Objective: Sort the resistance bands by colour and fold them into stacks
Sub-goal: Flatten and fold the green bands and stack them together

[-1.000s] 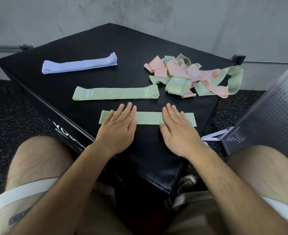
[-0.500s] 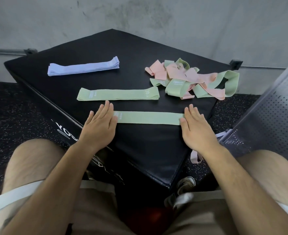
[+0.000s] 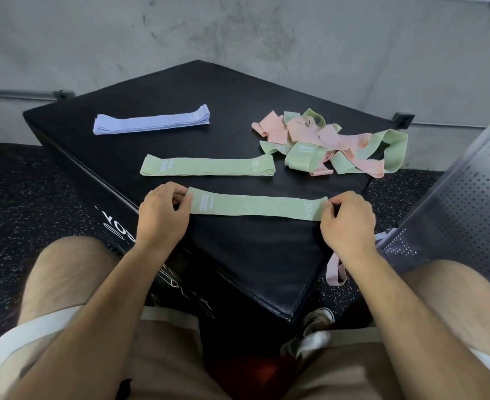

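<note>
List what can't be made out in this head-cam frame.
- Head view: the grip under the near green band. The left hand and right hand curl round its ends and cover it.
- Band count in the pink-green pile: the loops overlap.
- Layer count of the purple stack: too small.
- Pale band beside the box: its upper end is behind the right forearm.
</note>
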